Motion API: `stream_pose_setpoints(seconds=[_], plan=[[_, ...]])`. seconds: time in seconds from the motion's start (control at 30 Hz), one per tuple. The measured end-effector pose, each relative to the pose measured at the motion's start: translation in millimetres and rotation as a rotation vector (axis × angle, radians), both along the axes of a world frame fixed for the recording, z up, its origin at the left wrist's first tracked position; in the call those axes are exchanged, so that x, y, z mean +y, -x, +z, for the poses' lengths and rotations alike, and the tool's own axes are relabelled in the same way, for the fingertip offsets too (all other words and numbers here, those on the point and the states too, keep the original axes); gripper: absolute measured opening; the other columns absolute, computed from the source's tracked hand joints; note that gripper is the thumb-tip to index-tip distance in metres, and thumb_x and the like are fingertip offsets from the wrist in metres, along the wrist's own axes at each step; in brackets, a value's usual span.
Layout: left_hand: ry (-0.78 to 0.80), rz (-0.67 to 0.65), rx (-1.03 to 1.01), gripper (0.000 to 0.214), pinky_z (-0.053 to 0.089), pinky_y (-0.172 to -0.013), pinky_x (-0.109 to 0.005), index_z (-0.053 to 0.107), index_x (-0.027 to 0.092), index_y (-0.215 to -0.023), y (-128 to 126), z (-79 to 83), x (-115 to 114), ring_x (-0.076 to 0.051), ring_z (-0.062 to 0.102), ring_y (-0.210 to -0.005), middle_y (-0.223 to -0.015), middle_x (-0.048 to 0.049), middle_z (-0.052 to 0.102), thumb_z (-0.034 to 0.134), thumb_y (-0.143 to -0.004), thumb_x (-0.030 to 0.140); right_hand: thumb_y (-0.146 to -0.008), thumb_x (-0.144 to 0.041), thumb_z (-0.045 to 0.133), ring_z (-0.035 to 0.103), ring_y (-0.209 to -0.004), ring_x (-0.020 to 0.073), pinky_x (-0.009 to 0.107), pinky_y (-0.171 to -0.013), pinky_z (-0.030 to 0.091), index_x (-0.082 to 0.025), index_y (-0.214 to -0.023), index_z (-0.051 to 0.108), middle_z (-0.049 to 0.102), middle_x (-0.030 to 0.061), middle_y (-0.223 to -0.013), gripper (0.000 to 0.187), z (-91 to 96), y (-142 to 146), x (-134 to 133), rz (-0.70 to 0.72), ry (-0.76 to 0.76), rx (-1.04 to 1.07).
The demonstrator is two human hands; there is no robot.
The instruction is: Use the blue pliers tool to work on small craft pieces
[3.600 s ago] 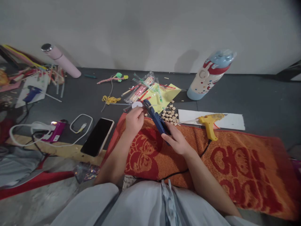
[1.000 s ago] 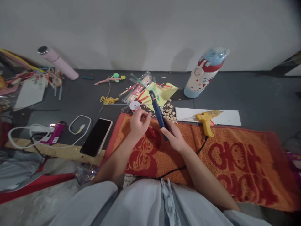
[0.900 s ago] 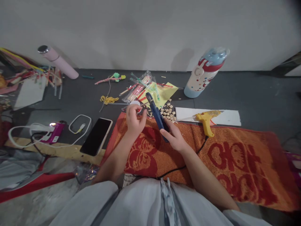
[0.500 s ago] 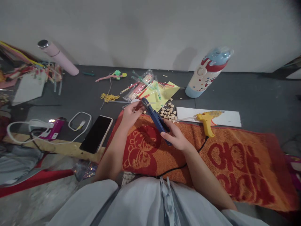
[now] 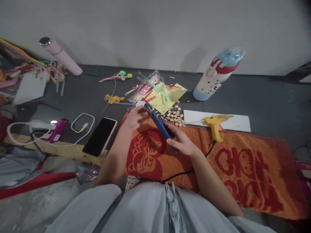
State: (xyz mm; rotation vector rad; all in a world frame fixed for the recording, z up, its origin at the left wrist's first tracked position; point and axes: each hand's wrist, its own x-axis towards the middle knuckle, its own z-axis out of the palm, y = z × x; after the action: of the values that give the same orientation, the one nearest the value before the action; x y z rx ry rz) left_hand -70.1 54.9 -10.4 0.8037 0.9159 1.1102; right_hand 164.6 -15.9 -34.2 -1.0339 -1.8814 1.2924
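My right hand point(image 5: 182, 141) is wrapped round the near end of a long dark blue hand tool point(image 5: 159, 124), which slants over the orange and red towel point(image 5: 187, 161). Some metal shows near its far end, but I cannot tell its exact kind. At that far end my left hand point(image 5: 136, 117) has its fingers bent together, touching or very close to the tool; what they pinch, if anything, is too small to make out. Just beyond the tool lies a pile of small cut wooden pieces point(image 5: 175, 115). Yellow paper point(image 5: 176, 94) and plastic-wrapped sticks point(image 5: 147, 87) lie behind.
A yellow glue gun point(image 5: 215, 126) rests partly on a white board point(image 5: 239, 122), its cord crossing the towel. A cartoon bottle point(image 5: 211, 82) stands at the back right, a pink flask point(image 5: 64, 58) at the back left. A phone point(image 5: 100, 136) and a purple power block point(image 5: 57, 130) lie left.
The far end of the blue tool has shifted slightly left and down, and my left fingers have moved a little with it. My right hand keeps its hold.
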Motion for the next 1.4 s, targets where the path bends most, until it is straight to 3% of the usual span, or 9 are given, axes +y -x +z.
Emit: stream_pose_setpoints(seconds=[0.2,0.33,0.47,0.6,0.97,1.4], plan=[[-0.007,-0.003,0.038,0.043,0.045,-0.054,-0.022,0.067,0.014,-0.072,-2.9,-1.5,2.2,-0.008,0.055,-0.055,-0.063,-0.0002,0.063,0.090,-0.041,0.035,-0.085,-0.059,0.052,0.053,-0.121,0.0312,0.045,-0.101,0.043,-0.020,-0.136,0.047,0.057,0.0121,-0.132,0.063,-0.4,0.8,-0.7,0.000,-0.021,-0.004],[-0.133,0.080,0.301,0.034,0.040,-0.048,-0.022,0.067,0.014,-0.068,-7.0,0.3,2.3,-0.009,0.051,-0.049,-0.057,-0.0001,0.060,0.082,-0.054,0.041,-0.083,-0.060,0.053,0.053,-0.121,0.0335,0.049,-0.102,0.041,-0.019,-0.136,0.046,0.056,0.0151,-0.132,0.068,-1.0,4.1,-1.4,-0.116,-0.103,-0.081],[-0.352,0.248,0.634,0.018,0.037,-0.048,-0.021,0.066,0.014,-0.061,-9.4,3.8,-1.6,-0.008,0.049,-0.047,-0.051,0.0020,0.058,0.074,-0.063,0.031,-0.080,-0.065,0.053,0.055,-0.116,0.0365,0.053,-0.099,0.042,-0.013,-0.132,0.049,0.059,0.0206,-0.125,0.074,0.2,6.0,-0.6,-0.195,-0.155,-0.188],[-0.414,0.239,0.794,0.013,0.036,-0.048,-0.020,0.067,0.015,-0.060,-6.4,9.1,-6.3,-0.008,0.050,-0.046,-0.047,0.0032,0.056,0.067,-0.069,0.025,-0.081,-0.066,0.051,0.055,-0.116,0.0360,0.053,-0.099,0.042,-0.013,-0.132,0.048,0.059,0.0210,-0.125,0.074,1.3,5.3,0.3,-0.185,-0.173,-0.193],[-0.247,0.074,0.533,0.040,0.033,-0.036,-0.020,0.067,0.015,-0.058,2.5,7.9,-4.4,-0.007,0.046,-0.035,-0.047,-0.0004,0.058,0.077,-0.061,0.053,-0.081,-0.061,0.056,0.052,-0.122,0.0335,0.050,-0.102,0.041,-0.016,-0.136,0.045,0.054,0.0178,-0.135,0.072,-0.1,-4.1,3.4,-0.080,-0.167,-0.094],[-0.400,0.237,0.617,0.023,0.042,-0.049,-0.021,0.068,0.015,-0.065,-5.7,9.8,-5.7,-0.009,0.053,-0.050,-0.058,-0.0001,0.062,0.076,-0.064,0.037,-0.086,-0.056,0.052,0.052,-0.124,0.0297,0.048,-0.105,0.038,-0.020,-0.136,0.047,0.054,0.0129,-0.138,0.062,-0.3,-4.2,1.9,-0.094,-0.064,-0.006]])
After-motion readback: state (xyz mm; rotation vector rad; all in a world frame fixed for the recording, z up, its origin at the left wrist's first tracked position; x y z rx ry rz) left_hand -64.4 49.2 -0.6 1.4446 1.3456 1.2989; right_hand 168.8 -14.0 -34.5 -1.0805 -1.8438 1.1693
